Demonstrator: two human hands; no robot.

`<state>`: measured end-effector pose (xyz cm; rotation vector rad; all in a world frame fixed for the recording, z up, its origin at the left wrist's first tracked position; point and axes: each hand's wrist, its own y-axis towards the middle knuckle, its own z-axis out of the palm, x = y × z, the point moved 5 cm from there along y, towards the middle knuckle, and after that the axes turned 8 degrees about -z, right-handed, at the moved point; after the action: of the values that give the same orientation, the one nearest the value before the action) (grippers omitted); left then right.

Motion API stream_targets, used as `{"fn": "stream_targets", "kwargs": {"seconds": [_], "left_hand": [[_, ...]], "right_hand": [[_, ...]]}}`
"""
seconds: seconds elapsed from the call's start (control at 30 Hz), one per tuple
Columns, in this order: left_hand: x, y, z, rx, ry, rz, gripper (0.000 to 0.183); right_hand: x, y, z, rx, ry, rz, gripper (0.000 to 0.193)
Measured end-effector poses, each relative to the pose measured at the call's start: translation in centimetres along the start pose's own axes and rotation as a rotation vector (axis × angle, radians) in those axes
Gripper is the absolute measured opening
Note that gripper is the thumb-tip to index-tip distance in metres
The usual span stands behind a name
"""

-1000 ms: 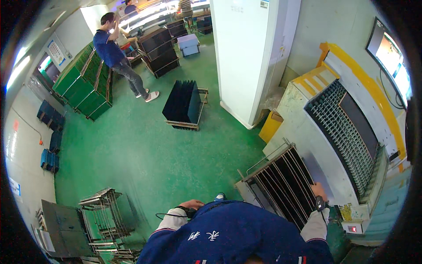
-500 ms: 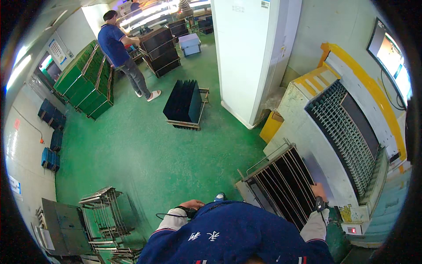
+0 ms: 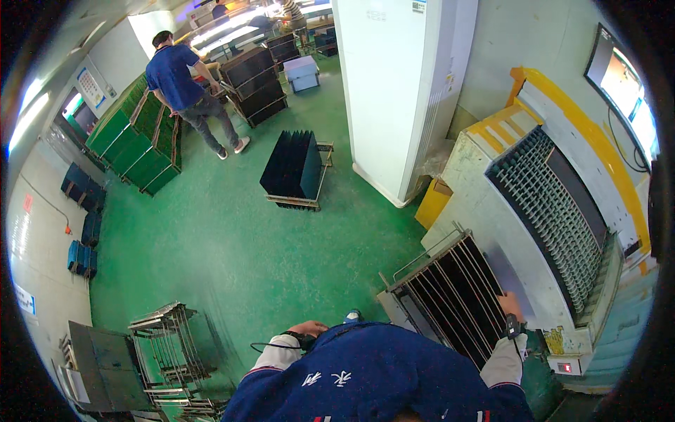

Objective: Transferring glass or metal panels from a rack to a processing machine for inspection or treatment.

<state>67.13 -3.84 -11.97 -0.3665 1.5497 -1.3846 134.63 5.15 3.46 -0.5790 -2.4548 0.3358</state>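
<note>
At my right side, my right hand (image 3: 511,306) is at the edge of a metal rack (image 3: 460,295), its fingers curled at the outer side, partly hidden. Dark flat panels (image 3: 450,281) stand in a row between the rack's thin bars. The rack is up against a pale machine (image 3: 472,165) with a bank of rollers (image 3: 552,218). My left hand (image 3: 308,328) is by the front of my blue top, far from the rack; its fingers are partly covered by my clothing, so their grip cannot be made out.
Ahead on the green floor stands another rack of dark panels (image 3: 292,165). A white cabinet (image 3: 383,91) and a yellow box (image 3: 434,204) are at the right. Empty metal frames (image 3: 169,352) stand lower left. Beyond, a person in blue (image 3: 176,81) is between green panel stacks (image 3: 130,151) and dark stacks (image 3: 249,77).
The person in blue has turned away from the dark stacks toward the green ones, shifting stance with one arm lowered. My hands and the rack stay where they were.
</note>
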Motion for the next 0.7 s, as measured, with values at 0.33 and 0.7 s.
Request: {"fn": "stream_targets", "kwargs": {"seconds": [0.33, 0.7], "left_hand": [[0.0, 0.2, 0.0, -0.042, 0.134, 0.052, 0.049], [0.5, 0.7, 0.0, -0.051, 0.098, 0.042, 0.048]], "right_hand": [[3.1, -1.2, -1.2, 0.062, -0.039, 0.032, 0.048], [1.7, -0.3, -0.5, 0.004, 0.013, -0.032, 0.041]]}}
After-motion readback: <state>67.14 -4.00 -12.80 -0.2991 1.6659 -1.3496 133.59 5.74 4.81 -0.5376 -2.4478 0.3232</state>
